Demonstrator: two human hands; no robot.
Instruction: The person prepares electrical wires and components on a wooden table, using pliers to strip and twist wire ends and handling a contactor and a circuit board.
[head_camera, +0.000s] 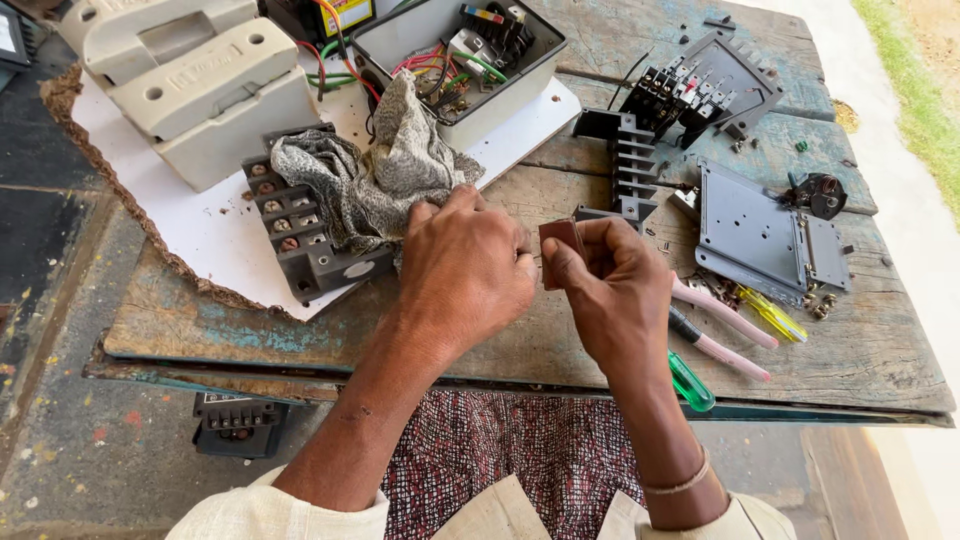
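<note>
My left hand (465, 270) is closed around a bunched grey patterned rag (375, 180) and presses it against a small brown rectangular piece (560, 243). My right hand (620, 295) pinches that brown piece between thumb and fingers, just above the worn wooden table (200, 320). The rag trails back over a dark grey terminal block (310, 245) with several brass screws, which lies on a white sheet to the left of my hands.
Grey switch housings (200, 85) sit at the back left, beside an open box full of coloured wires (460, 55). Black contactor parts (690, 90), a grey metal plate (765, 230), pink-handled pliers (720, 325) and green and yellow screwdrivers lie to the right. Another black part (238, 425) rests on the floor.
</note>
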